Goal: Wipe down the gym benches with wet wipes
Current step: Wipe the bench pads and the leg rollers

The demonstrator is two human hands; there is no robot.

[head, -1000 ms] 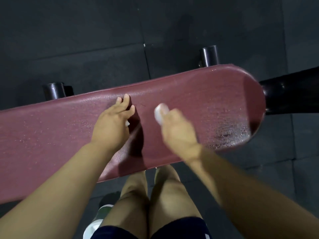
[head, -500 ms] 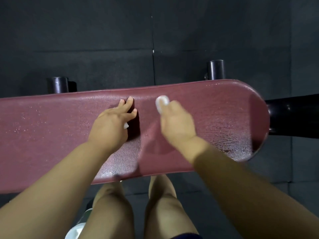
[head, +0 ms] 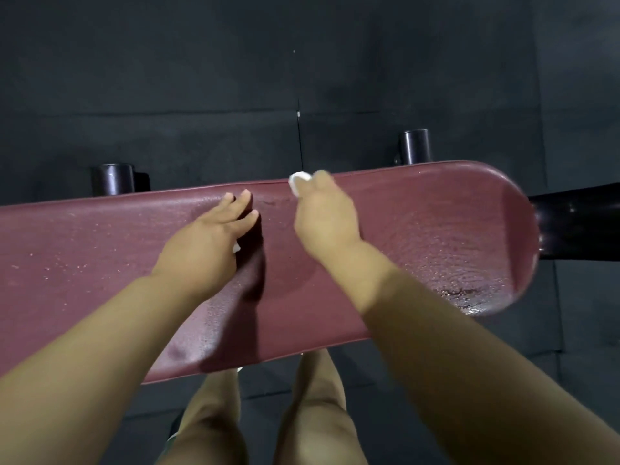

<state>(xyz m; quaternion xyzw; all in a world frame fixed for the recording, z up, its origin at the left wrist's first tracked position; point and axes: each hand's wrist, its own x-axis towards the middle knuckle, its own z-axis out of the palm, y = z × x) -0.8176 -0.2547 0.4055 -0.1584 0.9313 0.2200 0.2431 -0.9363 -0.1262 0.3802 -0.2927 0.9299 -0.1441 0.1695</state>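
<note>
The wipe, pinched in the right hand at the far edge of the bench, is best pressed flat and drawn nearward in overlapping strokes, the bench being steadied by the flat, straight-fingered left hand.

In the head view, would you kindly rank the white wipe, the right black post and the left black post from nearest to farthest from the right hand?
1. The white wipe, pinched in the right hand itself.
2. The right black post, beyond the far edge of the bench, to the right.
3. The left black post, far left, past the left hand.
</note>
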